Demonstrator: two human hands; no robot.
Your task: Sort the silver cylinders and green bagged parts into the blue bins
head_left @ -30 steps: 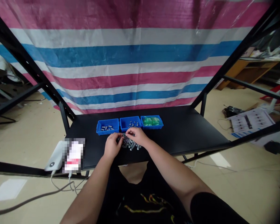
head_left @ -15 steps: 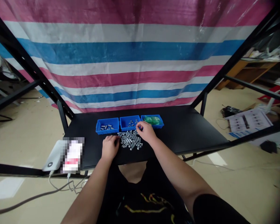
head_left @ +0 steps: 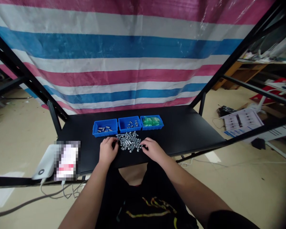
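Pile of small metal parts (head_left: 129, 142) on the black counter (head_left: 181, 133). The left hand (head_left: 109, 150) lies at the pile's left edge, fingers curled; the right hand (head_left: 152, 149) at its right edge. Each grip is narrow, though at this scale one cannot tell whether either holds a part. Directly beyond the pile, middle blue bin (head_left: 124, 130) with small screws (head_left: 132, 124); beyond-left, left blue bin (head_left: 106, 133); beyond-right, right blue bin (head_left: 152, 127).

On the table (head_left: 181, 130), three bins (head_left: 130, 130) stand side by side behind a pile of small parts (head_left: 128, 142); a device (head_left: 46, 162) lies left.
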